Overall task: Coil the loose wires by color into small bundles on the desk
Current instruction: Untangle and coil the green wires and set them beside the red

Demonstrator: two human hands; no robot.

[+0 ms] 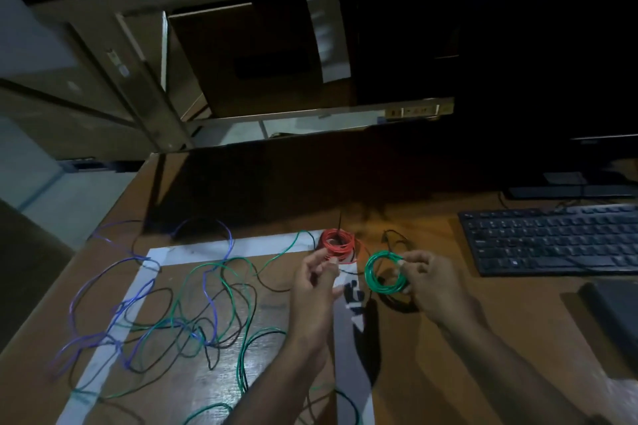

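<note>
Two raised hands: right hand (429, 281) pinching green coil (384, 272).

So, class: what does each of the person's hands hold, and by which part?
The right hand pinches the coiled green wire bundle at its right rim. The left hand has curled fingers; whether it holds a strand cannot be told.

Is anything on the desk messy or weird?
Yes. Loose green wire, purple wire and black wire lie tangled together on the left of the desk. Only the red coil looks tidy. The right hand holds a half-made green coil.
</note>
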